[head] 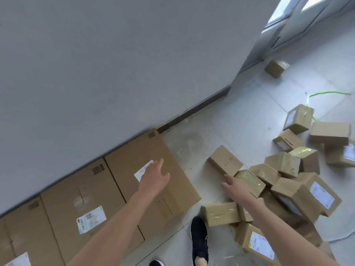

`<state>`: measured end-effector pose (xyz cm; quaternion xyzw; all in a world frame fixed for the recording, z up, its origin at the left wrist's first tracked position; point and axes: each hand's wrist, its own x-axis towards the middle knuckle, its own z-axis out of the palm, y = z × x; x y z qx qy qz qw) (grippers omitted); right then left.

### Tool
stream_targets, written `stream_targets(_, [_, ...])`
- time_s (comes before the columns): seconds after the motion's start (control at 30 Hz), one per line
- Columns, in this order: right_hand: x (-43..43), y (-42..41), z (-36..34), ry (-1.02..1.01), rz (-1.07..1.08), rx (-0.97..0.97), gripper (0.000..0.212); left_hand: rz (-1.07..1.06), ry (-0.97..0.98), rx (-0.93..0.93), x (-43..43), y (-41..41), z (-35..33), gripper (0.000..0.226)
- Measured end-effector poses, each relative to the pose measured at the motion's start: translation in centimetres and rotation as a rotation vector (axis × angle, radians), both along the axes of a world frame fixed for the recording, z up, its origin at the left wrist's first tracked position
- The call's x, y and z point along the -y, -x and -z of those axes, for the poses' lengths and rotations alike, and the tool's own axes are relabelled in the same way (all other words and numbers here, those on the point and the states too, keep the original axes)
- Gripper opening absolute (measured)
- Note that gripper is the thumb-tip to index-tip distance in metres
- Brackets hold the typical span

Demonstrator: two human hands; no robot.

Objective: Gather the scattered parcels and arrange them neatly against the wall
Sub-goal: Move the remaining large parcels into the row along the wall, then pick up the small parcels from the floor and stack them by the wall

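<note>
Parcels (286,191) lay heaped just beyond the right hand's (233,186) straight, empty fingers (227,177); the left hand's (153,181) fingers (160,163) were spread above a big box (134,156). Tugging one parcel might have toppled the heap

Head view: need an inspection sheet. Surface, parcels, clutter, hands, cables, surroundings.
Surface: pale tiled floor, scuffed patch near the wall.
Job's things: large boxes lined along the wall; small parcels heaped loosely to their right; one lone parcel by the doorway.
Clutter: nothing seen apart from the parcels.
Hands: left hand open over the end large box; right hand open, reaching at the heap, gripping nothing.
Cables: thin green cord on the floor beyond the heap; cord or strap, cannot tell.
Surroundings: grey wall, dark skirting, glazed door, black shoe.
</note>
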<state>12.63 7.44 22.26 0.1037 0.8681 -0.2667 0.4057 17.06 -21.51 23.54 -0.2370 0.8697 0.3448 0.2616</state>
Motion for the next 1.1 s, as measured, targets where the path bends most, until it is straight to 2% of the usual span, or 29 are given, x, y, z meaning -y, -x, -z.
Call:
stream_targets(0.07, [-3.1,-1.4,-1.6,0.022,0.106,-0.041,0.062,0.101,-0.005,0.015,-2.7,0.5,-1.6,0.067])
stream_targets(0.27, [-12.4,-6.5,-3.3,0.040,0.352,-0.024,0.064,0.337,-0.039,0.026,-12.6,1.7,-2.9,0.071])
stream_targets(0.4, [-18.3,-10.1,-1.1,-0.029,0.459,0.047,0.064,0.434,-0.051,0.065,-20.0,1.2,-0.7,0.072])
stream_targets(0.5, [-22.2,-12.6,1.2,-0.009,0.549,0.123,0.065,0.524,-0.041,0.123,-24.7,0.0,1.5,0.072])
stream_targets(0.67, [-28.1,-15.5,4.7,-0.004,0.657,0.209,0.063,0.559,-0.007,0.260,-31.7,-1.0,5.4,0.072])
stream_targets(0.8, [-31.7,-17.6,7.9,-0.096,0.464,0.204,0.070,0.572,0.002,0.281,-36.7,-1.3,9.7,0.072])
stream_targets(0.9, [-33.5,-19.1,11.5,-0.180,0.308,0.194,0.075,0.683,0.058,0.253,-39.9,-2.1,13.9,0.070])
stream_targets(1.0, [-34.4,-19.8,16.0,-0.243,0.183,0.136,0.082,0.812,0.110,0.224,-42.5,-2.8,19.0,0.066])
stream_targets(1.1, [-34.5,-20.5,21.4,-0.311,0.091,0.061,0.094,0.806,0.154,0.222,-44.7,-3.9,24.8,0.068])
